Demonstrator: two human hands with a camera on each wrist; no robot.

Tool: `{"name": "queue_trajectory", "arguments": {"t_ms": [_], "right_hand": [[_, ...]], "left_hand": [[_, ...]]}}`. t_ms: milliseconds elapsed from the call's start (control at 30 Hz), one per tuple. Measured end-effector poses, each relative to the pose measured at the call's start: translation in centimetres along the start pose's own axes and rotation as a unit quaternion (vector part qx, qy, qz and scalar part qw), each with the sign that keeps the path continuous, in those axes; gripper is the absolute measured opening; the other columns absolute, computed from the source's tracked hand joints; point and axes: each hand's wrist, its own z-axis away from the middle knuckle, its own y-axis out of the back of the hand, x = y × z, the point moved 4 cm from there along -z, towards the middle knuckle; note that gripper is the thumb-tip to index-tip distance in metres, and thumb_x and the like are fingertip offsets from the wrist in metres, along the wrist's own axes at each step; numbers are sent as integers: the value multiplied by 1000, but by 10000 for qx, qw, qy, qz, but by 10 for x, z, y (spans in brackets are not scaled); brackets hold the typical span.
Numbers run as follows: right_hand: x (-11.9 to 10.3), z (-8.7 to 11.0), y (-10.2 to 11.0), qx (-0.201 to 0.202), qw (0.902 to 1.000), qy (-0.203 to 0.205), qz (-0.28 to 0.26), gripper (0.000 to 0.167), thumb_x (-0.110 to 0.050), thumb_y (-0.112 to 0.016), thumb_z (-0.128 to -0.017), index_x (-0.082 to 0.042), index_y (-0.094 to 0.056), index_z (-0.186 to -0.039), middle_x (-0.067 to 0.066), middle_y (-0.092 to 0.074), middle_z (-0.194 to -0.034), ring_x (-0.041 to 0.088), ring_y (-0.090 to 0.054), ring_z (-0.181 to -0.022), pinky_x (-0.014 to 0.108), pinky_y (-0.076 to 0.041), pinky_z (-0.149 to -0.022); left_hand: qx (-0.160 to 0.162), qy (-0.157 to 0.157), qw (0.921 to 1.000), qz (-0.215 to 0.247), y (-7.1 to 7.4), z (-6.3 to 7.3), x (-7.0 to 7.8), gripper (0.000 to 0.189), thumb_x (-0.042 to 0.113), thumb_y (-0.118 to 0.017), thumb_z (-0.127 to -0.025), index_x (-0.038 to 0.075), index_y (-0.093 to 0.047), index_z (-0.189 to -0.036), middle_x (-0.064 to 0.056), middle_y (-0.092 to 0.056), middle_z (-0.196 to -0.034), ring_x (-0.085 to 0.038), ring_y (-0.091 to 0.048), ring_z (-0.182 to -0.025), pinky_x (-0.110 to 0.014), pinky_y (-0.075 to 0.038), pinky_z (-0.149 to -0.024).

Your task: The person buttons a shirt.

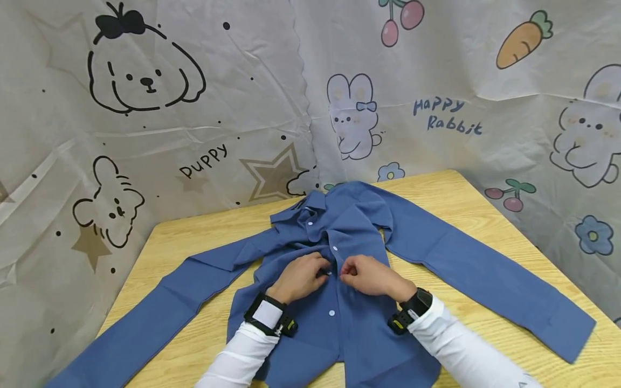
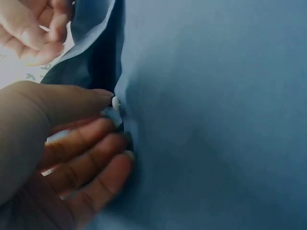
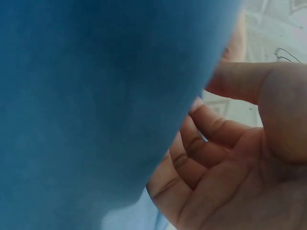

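A blue long-sleeved button-up shirt [image 1: 368, 323] lies front up, its collar away from me. My left hand [image 1: 301, 276] is at the middle of the front opening, pinching the edge that carries the buttons. In the left wrist view, its thumb tip is against a small white button [image 2: 115, 103], with the fingers curled behind the cloth. Just across the opening, my right hand [image 1: 372, 276] pinches the other front edge. The right wrist view shows its thumb [image 3: 240, 81] at the cloth's edge and its fingers partly hidden behind. Another white button [image 1: 332, 312] shows below the hands.
The shirt lies on a light wood-grain table [image 1: 194, 237]. One sleeve [image 1: 160, 307] stretches to the near left, the other sleeve [image 1: 490, 264] to the right. A printed cloth curtain [image 1: 262, 70] hangs behind and along the sides of the table.
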Motion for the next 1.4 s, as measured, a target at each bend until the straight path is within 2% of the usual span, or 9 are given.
{"name": "queue_trajectory", "arguments": {"t_ms": [167,400,667,900,1200,1400], "right_hand": [[8,-4,-13,-3,9991,-288,314,7,-13,-65,-90,-10,-62,-84,-4,-55,-67,9,-51,-59,29,-43,-57],[9,-7,-26,124,9958,-426,796,25,-28,-74,-84,-14,-55,-76,-3,-50,-63,12,-48,-54,30,-39,-51],[5,-11,-35,344,9838,-733,1597,36,-38,-75,-81,-13,-51,-71,0,-47,-63,17,-49,-52,36,-43,-49],[2,-12,-38,441,9829,-829,1585,29,-26,-70,-83,-11,-51,-69,4,-48,-64,21,-51,-54,40,-45,-51],[0,-8,-44,362,9838,-896,1509,23,-21,-71,-80,-6,-54,-74,7,-48,-67,23,-50,-55,41,-44,-51],[-3,-9,-44,488,9824,-863,1582,27,-20,-74,-77,0,-56,-81,10,-49,-70,25,-51,-56,43,-46,-52]], "left_hand": [[55,160,9999,-5,-6,-2,-2,13,15,-74,-83,8,-72,-93,-3,-61,-87,-19,-60,-84,-34,-49,-77],[168,566,9978,298,-8,-6,-6,11,14,-77,-80,8,-71,-87,-1,-57,-78,-18,-58,-74,-33,-48,-69],[208,539,9978,325,-12,-9,-7,7,12,-77,-80,11,-71,-82,0,-56,-76,-16,-56,-72,-31,-47,-68],[88,879,9956,322,-11,-8,-5,8,10,-76,-79,11,-68,-78,1,-56,-74,-15,-56,-71,-31,-47,-67],[-104,1531,9842,888,-12,-7,-6,15,15,-78,-78,13,-65,-71,6,-57,-66,-10,-53,-58,-28,-45,-57],[26,1819,9786,965,-13,-8,-9,17,15,-80,-76,14,-63,-71,7,-57,-65,-10,-53,-58,-28,-45,-56]]}}
